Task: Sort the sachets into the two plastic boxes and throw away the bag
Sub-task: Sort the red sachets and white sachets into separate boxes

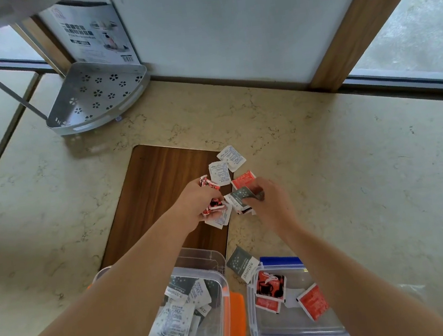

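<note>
Soft daylight from the windows (417,35) — faint shadows, slight blur, wide-angle bending at edges.

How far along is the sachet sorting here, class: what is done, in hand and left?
Done: the orange-clip box holds grey and white sachets, the blue-clip box red ones. In hand: the left hand grips red sachets, the right hand a grey sachet. Left: loose sachets on the counter, one grey sachet between the boxes. No bag shows clearly.

Just one wide-angle head cam here, looking steeply down and forward along both forearms at the bench (324,156), close up, facing the wall (213,30) and windows.
</note>
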